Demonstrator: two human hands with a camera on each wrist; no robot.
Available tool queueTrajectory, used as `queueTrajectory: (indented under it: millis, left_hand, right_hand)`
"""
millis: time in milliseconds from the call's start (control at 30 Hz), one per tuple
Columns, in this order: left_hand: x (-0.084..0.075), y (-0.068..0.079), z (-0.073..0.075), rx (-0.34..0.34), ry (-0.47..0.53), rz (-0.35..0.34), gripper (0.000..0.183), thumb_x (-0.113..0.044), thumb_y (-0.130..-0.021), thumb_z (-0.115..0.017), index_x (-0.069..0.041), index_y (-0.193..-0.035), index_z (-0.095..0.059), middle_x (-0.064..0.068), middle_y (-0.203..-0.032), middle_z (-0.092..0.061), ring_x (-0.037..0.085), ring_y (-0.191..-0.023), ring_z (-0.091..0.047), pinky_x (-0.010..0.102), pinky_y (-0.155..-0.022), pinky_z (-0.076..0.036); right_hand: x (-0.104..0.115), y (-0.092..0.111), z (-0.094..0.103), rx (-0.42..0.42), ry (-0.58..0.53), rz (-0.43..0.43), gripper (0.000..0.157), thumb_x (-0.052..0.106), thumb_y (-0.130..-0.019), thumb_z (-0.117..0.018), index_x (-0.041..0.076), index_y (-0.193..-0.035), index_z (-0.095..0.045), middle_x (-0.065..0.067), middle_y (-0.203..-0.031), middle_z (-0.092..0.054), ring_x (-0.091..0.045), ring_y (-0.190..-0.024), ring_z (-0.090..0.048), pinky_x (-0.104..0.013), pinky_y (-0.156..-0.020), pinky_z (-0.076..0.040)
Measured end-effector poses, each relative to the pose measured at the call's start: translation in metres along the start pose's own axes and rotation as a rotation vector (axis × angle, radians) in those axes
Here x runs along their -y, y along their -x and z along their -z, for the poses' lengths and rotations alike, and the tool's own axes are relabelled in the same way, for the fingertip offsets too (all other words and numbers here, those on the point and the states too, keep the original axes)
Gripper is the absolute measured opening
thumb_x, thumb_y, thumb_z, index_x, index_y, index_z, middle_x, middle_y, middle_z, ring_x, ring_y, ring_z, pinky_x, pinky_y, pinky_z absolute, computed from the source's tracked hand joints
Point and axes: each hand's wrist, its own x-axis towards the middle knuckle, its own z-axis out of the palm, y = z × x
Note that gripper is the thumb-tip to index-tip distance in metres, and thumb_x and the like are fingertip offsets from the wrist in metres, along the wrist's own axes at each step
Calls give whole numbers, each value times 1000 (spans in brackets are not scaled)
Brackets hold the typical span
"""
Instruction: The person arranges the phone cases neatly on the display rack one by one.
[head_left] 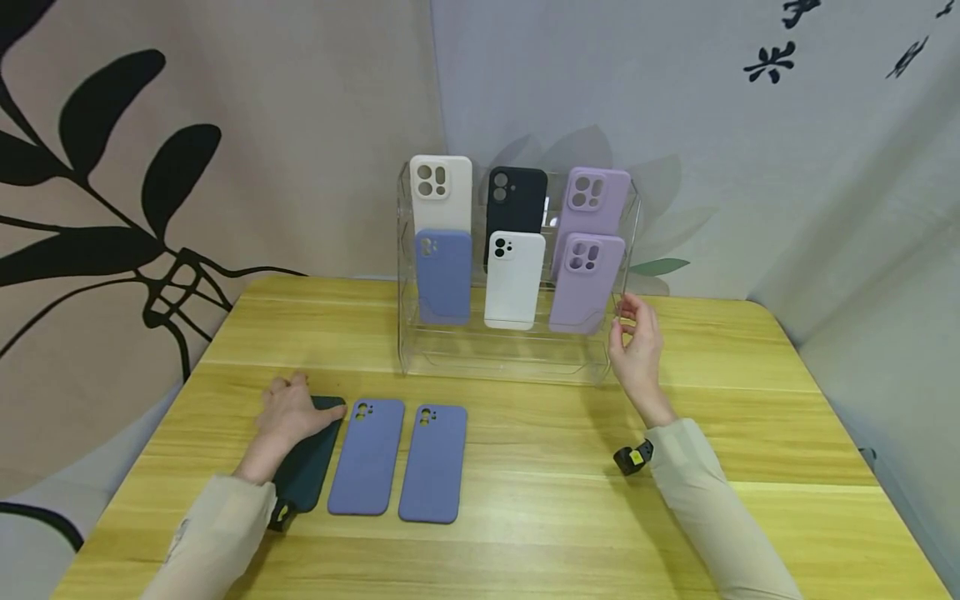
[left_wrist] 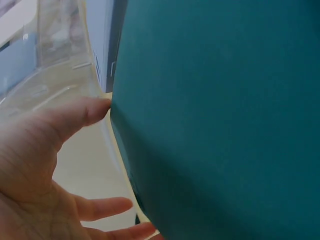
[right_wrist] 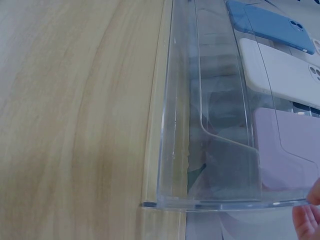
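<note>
My left hand [head_left: 288, 412] lies over the far end of a dark green phone case [head_left: 307, 467] on the table. In the left wrist view the thumb [left_wrist: 92, 110] touches a corner of this case, while the other fingers stretch out, spread, past its far edge. My right hand [head_left: 637, 346] pinches the right side panel of a clear display stand [head_left: 502, 379] between thumb and fingers. In the right wrist view only fingertips [right_wrist: 306, 222] show, at the stand's edge. To the right of the green case lie two blue-purple phone cases, one [head_left: 367, 458] nearer and one [head_left: 433, 467] farther.
Two rows of cases lean in the stand. Behind are a cream one [head_left: 450, 212], a black one [head_left: 517, 204] and a lilac one [head_left: 596, 217]; in front, a blue one [head_left: 444, 283], a white one [head_left: 513, 287] and a lilac one [head_left: 585, 292]. A curtain hangs behind the table.
</note>
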Motion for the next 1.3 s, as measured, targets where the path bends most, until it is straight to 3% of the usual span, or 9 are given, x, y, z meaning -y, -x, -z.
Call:
queueTrajectory:
  millis: [300,700,800,1100,1300]
  left_hand:
    - [-4,6,3,46,-79,3,94,-44,-78,-70,22,-129,-28,46,-114,-30,62,-104,-36,60,-67,-45]
    - [-3,7,-1,11,-59,-9,89,-39,-76,-72,21,-128,-33,45,-115,-33,61,-105,-37,62,-72,-44]
    - [-2,7,-3,-66,-27,-50,90,-36,-73,-75,21,-129,-33,45,-120,-33,60,-109,-35,64,-74,-44]
    - [-9,7,-6,-420,100,-282,78,-23,-66,-82,13,-125,-47,37,-118,-41,54,-106,-39,61,-74,-42]
    - [-20,10,-4,-560,155,-408,70,-16,-62,-83,7,-121,-52,34,-112,-43,50,-102,-41,59,-73,-39]
  right_hand:
    - [0,0,0,-7,2,7,34,-18,-81,-51,-14,-115,-51,-27,-101,-56,-37,-92,-57,-4,-71,-39]
    - [-1,1,0,-8,-4,8,34,-18,-82,-52,-13,-115,-51,-26,-101,-56,-37,-92,-58,-4,-72,-39]
    - [-1,1,0,-6,-8,7,34,-18,-82,-52,-13,-115,-51,-27,-101,-56,-37,-93,-57,-4,-72,-40]
    - [0,2,0,-13,-13,14,34,-18,-81,-52,-14,-115,-50,-28,-101,-56,-38,-92,-57,-3,-71,-38]
    - [0,1,-1,-18,-11,16,34,-18,-81,-51,-14,-114,-50,-28,-100,-56,-38,-92,-58,-3,-71,-38]
